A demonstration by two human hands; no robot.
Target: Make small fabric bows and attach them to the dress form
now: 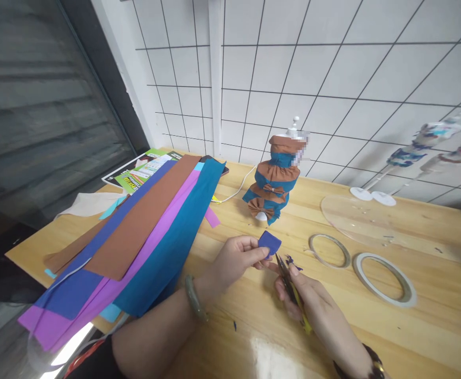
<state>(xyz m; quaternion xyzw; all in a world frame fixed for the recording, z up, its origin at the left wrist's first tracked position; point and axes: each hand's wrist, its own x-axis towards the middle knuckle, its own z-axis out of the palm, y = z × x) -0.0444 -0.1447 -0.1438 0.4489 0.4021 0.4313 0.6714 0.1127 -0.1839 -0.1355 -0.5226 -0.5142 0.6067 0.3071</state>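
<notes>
A small folded piece of blue cloth [269, 242] is pinched between the thumb and fingers of my left hand [236, 260]. My right hand [315, 297] is wrapped round a pair of thread snips [289, 281] with dark blades and a yellow handle. Their tips point up, close to the lower edge of the cloth. Small dark blue scraps [292, 262] show beside the snips, near my right thumb. Beyond my hands, a doll-sized dress form [280, 171] stands upright in a brown and teal dress with bows.
Long strips of brown, blue, purple and teal cloth [163, 263] lie across the table's left side, near green printed papers [136, 179]. Two tape rolls [408, 302] rest on the right. Behind them are a clear round sheet [335, 210] and white stands [360, 193] by the tiled wall.
</notes>
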